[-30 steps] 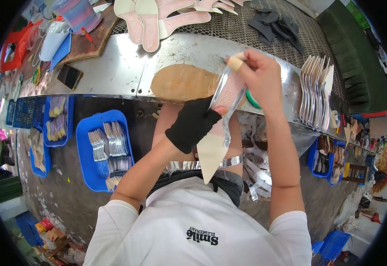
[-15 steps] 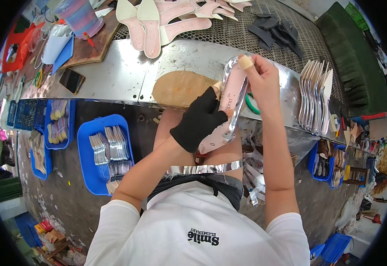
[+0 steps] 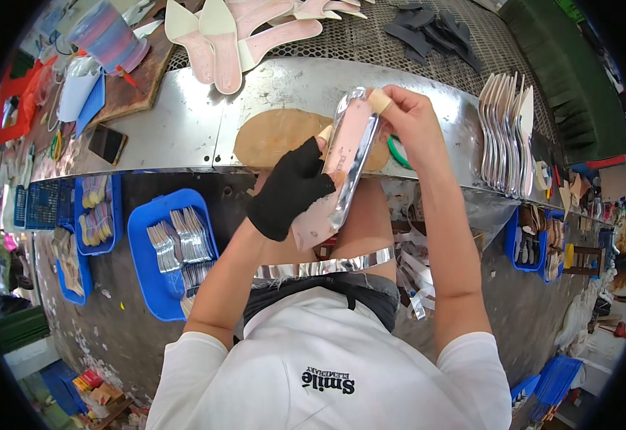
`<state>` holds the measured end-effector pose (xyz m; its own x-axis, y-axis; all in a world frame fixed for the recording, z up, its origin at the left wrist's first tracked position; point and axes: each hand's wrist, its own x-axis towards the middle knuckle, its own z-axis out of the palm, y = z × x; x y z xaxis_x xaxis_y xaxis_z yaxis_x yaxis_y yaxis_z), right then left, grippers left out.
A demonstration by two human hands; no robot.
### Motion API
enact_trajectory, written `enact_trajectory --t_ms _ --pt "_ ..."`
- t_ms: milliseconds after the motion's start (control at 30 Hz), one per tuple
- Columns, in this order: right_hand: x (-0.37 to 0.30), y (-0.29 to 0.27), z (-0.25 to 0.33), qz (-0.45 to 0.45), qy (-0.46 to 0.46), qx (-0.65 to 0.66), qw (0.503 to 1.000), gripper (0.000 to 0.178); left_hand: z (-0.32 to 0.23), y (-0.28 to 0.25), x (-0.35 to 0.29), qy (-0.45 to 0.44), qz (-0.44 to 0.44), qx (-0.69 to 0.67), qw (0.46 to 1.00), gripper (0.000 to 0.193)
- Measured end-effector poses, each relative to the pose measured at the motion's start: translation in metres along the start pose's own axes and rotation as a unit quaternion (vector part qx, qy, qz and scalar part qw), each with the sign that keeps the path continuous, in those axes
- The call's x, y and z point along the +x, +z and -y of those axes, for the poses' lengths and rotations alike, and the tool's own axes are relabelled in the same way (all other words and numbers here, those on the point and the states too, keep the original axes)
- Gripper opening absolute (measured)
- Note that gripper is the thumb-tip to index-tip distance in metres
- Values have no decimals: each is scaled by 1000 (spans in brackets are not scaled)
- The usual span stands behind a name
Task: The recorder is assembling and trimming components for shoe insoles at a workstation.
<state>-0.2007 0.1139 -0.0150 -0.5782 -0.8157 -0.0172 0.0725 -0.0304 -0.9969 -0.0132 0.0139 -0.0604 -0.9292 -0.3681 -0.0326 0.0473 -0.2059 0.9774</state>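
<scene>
Over the near edge of the metal bench I hold a pink shoe insole [image 3: 346, 140] with a shiny silver border along its side and around its upper end. My left hand [image 3: 288, 190], in a black fingerless glove, grips it from the left with thumb and fingers closed. At the upper end my right hand [image 3: 414, 122], with tan tape on its thumb, pinches the silver edge. Partly beneath the insole lies a brown oval pad [image 3: 273, 137]. A green ring [image 3: 397, 152] sits beside my right wrist. Another silver strip [image 3: 327, 266] lies across my lap.
Pink and white insoles [image 3: 223, 54] pile at the back, near black pieces [image 3: 427, 32]. Silver-edged insoles [image 3: 499, 136] stand stacked on the right. A phone [image 3: 107, 144] rests on the left bench. Below stands a blue basket [image 3: 141, 276] holding bundled silver-edged insoles.
Both hands and the insole have shifted slightly left in the picture, and the whole view has moved a little. My grip on the insole stays closed.
</scene>
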Motion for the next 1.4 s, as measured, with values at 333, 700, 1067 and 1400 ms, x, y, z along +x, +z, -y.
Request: enact_trajectory --t_ms 333,700,1067,1400 --pt "-21 30 -4 -170 -336 -403 834 73 -26 13 -8 112 -3 307 945 24" --pt "-16 26 11 -118 -284 -369 877 97 -23 5 -22 -13 -50 124 991 43" --pt "15 -12 46 -18 -69 -71 995 25 -27 3 -37 -78 -61 8 995 44" --pt "10 -9 25 -4 -49 -66 997 17 -25 -1 -30 -72 -57 -66 994 43"
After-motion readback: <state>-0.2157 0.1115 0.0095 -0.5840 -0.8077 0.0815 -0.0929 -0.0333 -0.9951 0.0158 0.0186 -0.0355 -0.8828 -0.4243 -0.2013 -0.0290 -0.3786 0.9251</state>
